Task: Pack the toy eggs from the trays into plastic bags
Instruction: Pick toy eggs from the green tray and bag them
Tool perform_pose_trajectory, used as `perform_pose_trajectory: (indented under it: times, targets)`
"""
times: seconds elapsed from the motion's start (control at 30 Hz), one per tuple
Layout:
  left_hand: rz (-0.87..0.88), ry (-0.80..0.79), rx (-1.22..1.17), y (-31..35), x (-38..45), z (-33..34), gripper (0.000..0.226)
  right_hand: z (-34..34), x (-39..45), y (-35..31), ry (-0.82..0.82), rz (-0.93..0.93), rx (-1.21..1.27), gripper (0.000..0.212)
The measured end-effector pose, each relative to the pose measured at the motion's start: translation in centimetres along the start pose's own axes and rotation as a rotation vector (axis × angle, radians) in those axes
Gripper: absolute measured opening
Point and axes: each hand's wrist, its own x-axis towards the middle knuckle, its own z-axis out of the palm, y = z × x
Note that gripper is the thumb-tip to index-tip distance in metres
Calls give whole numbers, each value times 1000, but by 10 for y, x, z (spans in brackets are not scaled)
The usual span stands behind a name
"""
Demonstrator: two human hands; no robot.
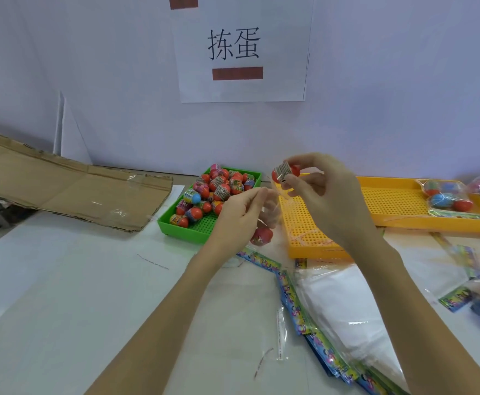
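A red toy egg [285,170] w/ a printed label band is being pinched by the right hand [322,192] at frame center, above the mouth of a clear plastic bag [273,206]. The bag's edge is being pinched by the left hand [240,212]; another red egg [261,236] is hanging inside it. Behind, center-left, a green tray [188,228] is holding approx. two dozen eggs [218,189], mostly red. At right, a bagged set [447,199] is lying on a yellow tray [389,203].
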Motion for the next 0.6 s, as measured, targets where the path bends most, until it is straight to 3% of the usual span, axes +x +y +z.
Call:
perform_pose_trajectory:
  times: [0.17, 0.27, 0.4, 0.6]
  targets:
    - [-13, 41, 10, 1, 0, 0, 31, 1, 1, -8, 147, -170, 19, 21]
    - [-8, 73, 34, 3, 0, 0, 28, 5, 0, -12, 54, -92, 125, 21]
    - [5, 68, 24, 5, -2, -1, 29, 10, -3, -4, -16, -58, -21, 21]
    - [47, 35, 36, 8, -2, -2, 32, 5, -2, 6, -51, -1, -24, 20]
